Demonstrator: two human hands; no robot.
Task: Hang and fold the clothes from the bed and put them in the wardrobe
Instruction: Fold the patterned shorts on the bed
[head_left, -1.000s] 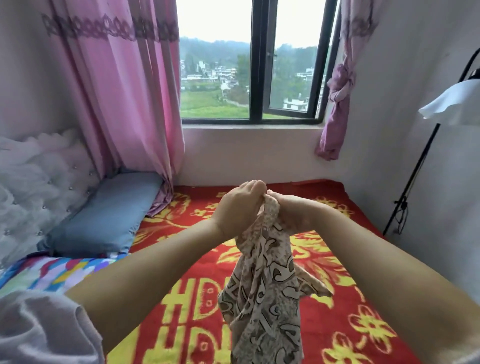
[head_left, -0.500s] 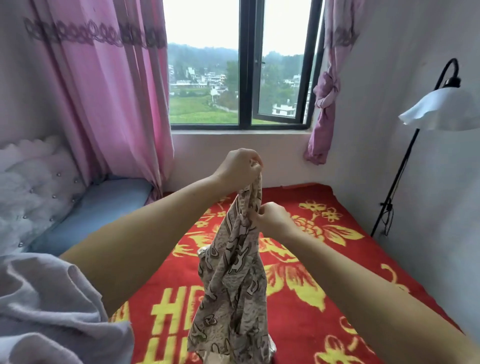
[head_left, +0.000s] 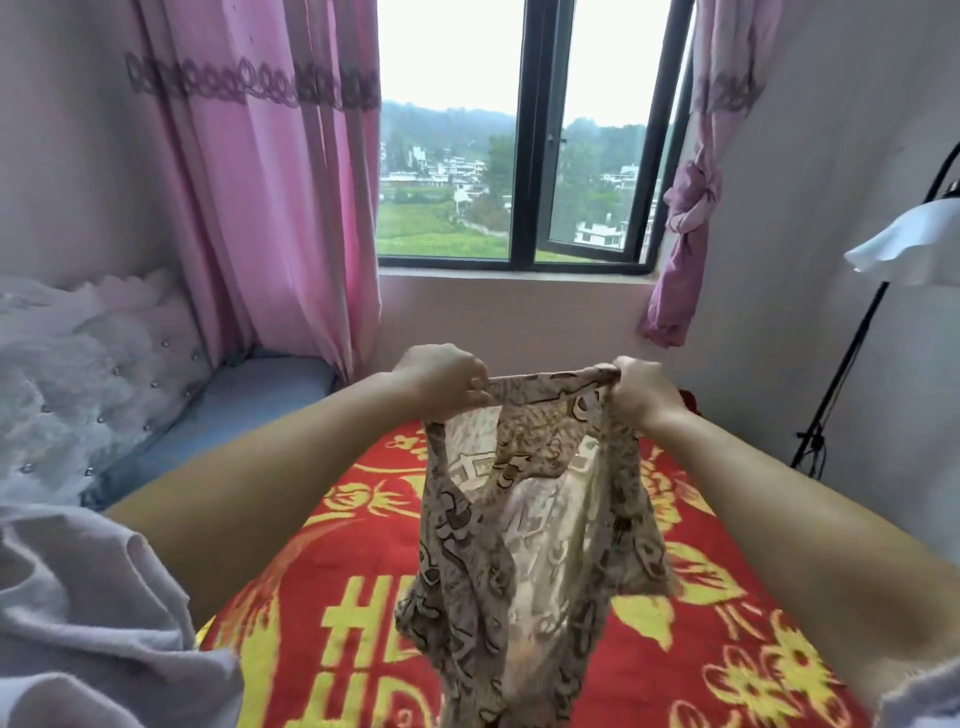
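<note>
Hands raised over bed (head_left: 727, 613), left hand (head_left: 441, 382) and right hand (head_left: 644, 392) each pinching an end of sheer patterned garment (head_left: 524, 545), possibly its neckline, body hanging.

home bedroom, bed (head_left: 727, 639), pillow (head_left: 244, 410), pink curtains (head_left: 270, 197), floor lamp (head_left: 904, 244)

Soft cloth all round, mostly matt

The patterned garment (head_left: 524, 545) is thin, sheer fabric; the red bed cover (head_left: 353, 597) looks fuzzy; the headboard (head_left: 93, 374) is tufted with shiny studs.
</note>
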